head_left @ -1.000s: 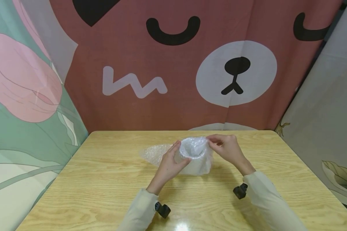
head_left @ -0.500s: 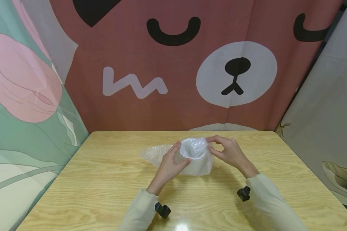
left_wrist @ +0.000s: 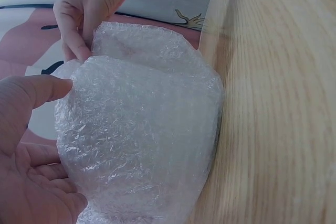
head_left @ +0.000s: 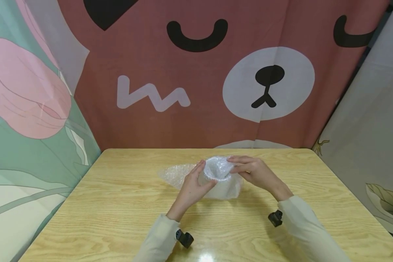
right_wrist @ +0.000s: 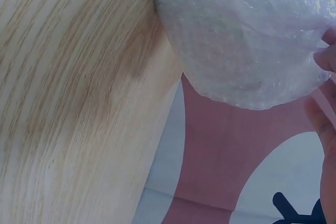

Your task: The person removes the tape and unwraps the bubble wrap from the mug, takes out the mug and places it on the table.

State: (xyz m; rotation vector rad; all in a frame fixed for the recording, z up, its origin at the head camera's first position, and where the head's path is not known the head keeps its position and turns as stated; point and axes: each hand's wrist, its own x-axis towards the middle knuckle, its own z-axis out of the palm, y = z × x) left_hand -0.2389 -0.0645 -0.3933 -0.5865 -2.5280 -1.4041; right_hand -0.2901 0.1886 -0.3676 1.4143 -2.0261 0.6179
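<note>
Reaching right hand (head_left: 253, 171) farther inward over mouth of translucent white bubble-wrap bundle (head_left: 224, 190) than half a second ago; touching wrap, can't tell if pinching. Holding bundle's left side with left hand (head_left: 191, 187) as before, thumb and fingers spread around it. Set mouth-up on pale yellow wood-grain table (head_left: 118, 218). Cut off at right-wrist edge: right hand. Can't make out bundle's inside.

You face a pale yellow wood-grain tabletop (head_left: 229, 225) with rounded far corners. Beyond its far edge, a reddish-brown bear-print curtain (head_left: 209, 72) fills your view, with a white muzzle (head_left: 239, 87) and a pale zigzag (head_left: 135, 95). To your left hangs a green floral curtain (head_left: 23, 156) with a pink bloom (head_left: 26, 87); to your right, a grey leaf-print curtain (head_left: 363, 127). Close to you, a light reflection (head_left: 205, 258) gleams on the wood.
</note>
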